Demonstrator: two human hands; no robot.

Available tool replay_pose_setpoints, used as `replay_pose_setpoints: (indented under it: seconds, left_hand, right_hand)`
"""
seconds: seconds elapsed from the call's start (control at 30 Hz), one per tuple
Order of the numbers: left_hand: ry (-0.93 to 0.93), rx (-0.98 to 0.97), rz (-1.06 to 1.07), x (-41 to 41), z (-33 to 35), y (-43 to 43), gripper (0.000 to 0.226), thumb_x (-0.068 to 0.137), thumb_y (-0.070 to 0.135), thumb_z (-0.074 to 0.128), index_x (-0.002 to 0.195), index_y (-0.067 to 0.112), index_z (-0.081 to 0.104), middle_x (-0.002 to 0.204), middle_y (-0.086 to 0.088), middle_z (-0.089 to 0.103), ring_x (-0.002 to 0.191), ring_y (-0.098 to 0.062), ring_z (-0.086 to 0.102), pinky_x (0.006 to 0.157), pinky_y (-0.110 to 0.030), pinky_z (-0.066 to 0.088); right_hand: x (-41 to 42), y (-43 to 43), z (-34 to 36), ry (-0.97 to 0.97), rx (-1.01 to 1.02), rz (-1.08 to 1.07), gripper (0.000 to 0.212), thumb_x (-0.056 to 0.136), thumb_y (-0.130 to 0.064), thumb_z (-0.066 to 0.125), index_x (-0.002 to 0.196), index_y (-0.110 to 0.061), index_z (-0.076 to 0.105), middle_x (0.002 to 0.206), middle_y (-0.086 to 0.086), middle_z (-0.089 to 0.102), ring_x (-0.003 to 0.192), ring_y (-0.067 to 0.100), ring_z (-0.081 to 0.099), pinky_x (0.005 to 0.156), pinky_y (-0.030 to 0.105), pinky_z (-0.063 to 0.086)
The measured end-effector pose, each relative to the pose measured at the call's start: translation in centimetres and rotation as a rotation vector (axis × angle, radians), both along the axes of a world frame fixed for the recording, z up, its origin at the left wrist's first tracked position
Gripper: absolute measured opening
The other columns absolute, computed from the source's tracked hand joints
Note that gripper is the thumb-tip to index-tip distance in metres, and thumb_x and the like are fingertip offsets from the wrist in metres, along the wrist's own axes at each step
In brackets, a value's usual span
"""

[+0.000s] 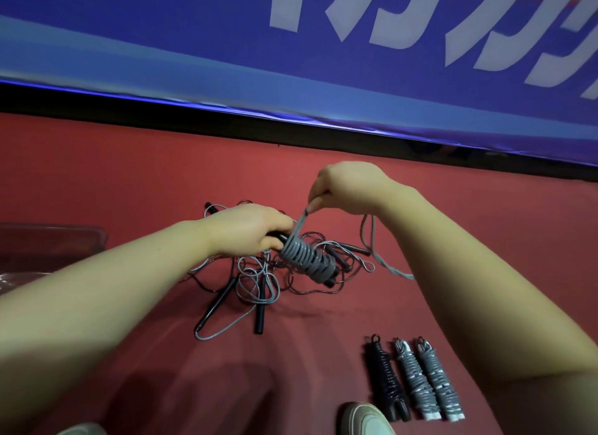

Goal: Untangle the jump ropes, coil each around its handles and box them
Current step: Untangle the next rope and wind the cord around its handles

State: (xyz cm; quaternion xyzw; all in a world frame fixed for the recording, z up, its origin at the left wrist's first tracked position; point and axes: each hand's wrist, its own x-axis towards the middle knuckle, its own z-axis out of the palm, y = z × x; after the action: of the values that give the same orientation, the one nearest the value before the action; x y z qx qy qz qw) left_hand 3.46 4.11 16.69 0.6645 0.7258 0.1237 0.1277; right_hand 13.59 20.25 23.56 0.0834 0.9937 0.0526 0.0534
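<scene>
My left hand grips a pair of black handles, and a grey rope coil is wound tightly around them. My right hand pinches the grey rope just above the coil, pulling it taut. The rope's loose tail trails down to the red floor on the right. Under the coil lies a tangled heap of grey and black ropes with black handles sticking out. Three coiled ropes lie side by side at the lower right: one black, two grey.
A clear plastic box sits at the left edge on the red floor. A blue banner with white letters runs along the far wall. The toe of a shoe shows at the bottom, close to the finished coils.
</scene>
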Motion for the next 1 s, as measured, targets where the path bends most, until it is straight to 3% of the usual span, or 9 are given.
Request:
replay_pose_setpoints:
  seconds: [0.13,0.27,0.4,0.5,0.6,0.7,0.8,0.9,1.0]
  left_hand:
    - [-0.061,-0.023,-0.035,1.3,0.5,-0.2,0.008,0.092,0.021,0.056,0.098,0.016,0.053,0.094,0.002,0.056,0.091,-0.017,0.053,0.082,-0.031,0.041]
    - [-0.153,0.022,0.022,2.0,1.2,-0.4,0.009,0.093,0.021,0.056,0.099,0.016,0.052,0.091,0.006,0.054,0.086,-0.013,0.051,0.073,-0.025,0.036]
    - [-0.266,0.163,0.090,2.0,3.0,-0.4,0.010,0.092,0.019,0.058,0.092,0.021,0.048,0.084,0.003,0.057,0.078,-0.016,0.053,0.072,-0.030,0.039]
    - [-0.365,0.272,0.217,1.7,4.0,0.2,0.014,0.092,0.020,0.057,0.084,0.024,0.046,0.073,0.008,0.054,0.064,-0.008,0.047,0.061,-0.023,0.037]
    - [-0.531,0.362,0.404,0.5,4.2,1.1,0.015,0.095,0.018,0.053,0.081,0.023,0.049,0.068,0.004,0.057,0.062,-0.014,0.048,0.062,-0.026,0.037]
    - [-0.630,0.420,0.561,-1.2,3.6,1.2,0.020,0.096,0.017,0.050,0.077,0.021,0.051,0.063,0.001,0.057,0.058,-0.015,0.043,0.059,-0.029,0.031]
    - [-0.676,0.445,0.654,-2.4,2.7,0.9,0.027,0.097,0.017,0.048,0.071,0.020,0.055,0.060,-0.001,0.057,0.055,-0.015,0.042,0.057,-0.029,0.030]
    - [-0.837,0.475,0.724,-3.3,2.5,0.7,0.030,0.099,0.016,0.044,0.072,0.015,0.057,0.067,-0.003,0.060,0.052,-0.008,0.048,0.051,-0.024,0.034]
    - [-1.070,0.512,0.794,-3.9,2.6,0.6,0.027,0.100,0.013,0.041,0.077,0.009,0.054,0.070,-0.004,0.059,0.042,-0.001,0.048,0.038,-0.013,0.030]
  right_hand:
    - [0.4,1.4,-0.9,-0.230,-0.162,-0.076,0.030,0.090,-0.047,0.054,0.108,-0.027,0.069,0.082,-0.007,0.062,0.082,0.014,0.055,0.067,0.026,0.038]
    - [1.0,2.0,-3.2,-0.210,-0.335,-0.023,0.030,0.096,-0.040,0.045,0.109,-0.021,0.065,0.086,-0.005,0.062,0.083,0.011,0.055,0.076,0.024,0.038]
    - [2.6,2.6,-6.0,-0.017,-1.076,-0.139,0.022,0.098,-0.004,0.040,0.085,-0.014,0.055,0.079,-0.006,0.059,0.070,0.000,0.054,0.069,0.013,0.043]
    - [1.9,1.6,-7.5,0.175,-1.625,-0.313,0.023,0.102,-0.010,0.035,0.090,-0.017,0.053,0.080,-0.003,0.051,0.075,0.010,0.051,0.076,0.022,0.047]
    - [-0.1,-0.3,-7.9,0.357,-1.481,-0.246,0.027,0.103,-0.025,0.035,0.081,-0.018,0.050,0.054,-0.014,0.043,0.047,0.003,0.037,0.050,0.020,0.036]
    - [-1.1,-1.5,-8.0,0.443,-1.376,-0.265,0.026,0.102,-0.030,0.036,0.082,-0.021,0.049,0.049,-0.014,0.040,0.040,0.000,0.032,0.041,0.014,0.028]
    - [-1.7,-2.7,-8.6,0.467,-1.009,-0.207,0.017,0.098,-0.033,0.044,0.093,-0.023,0.058,0.060,-0.014,0.047,0.045,-0.006,0.041,0.049,0.010,0.034]
    - [-2.3,-3.9,-9.0,0.494,-0.892,-0.201,0.029,0.099,-0.029,0.043,0.119,-0.016,0.060,0.071,-0.019,0.048,0.060,-0.009,0.045,0.059,0.007,0.034]
    - [-2.9,-4.4,-8.9,0.497,-0.590,-0.202,0.035,0.102,-0.031,0.035,0.124,-0.015,0.057,0.086,-0.005,0.058,0.080,0.018,0.054,0.067,0.028,0.038]
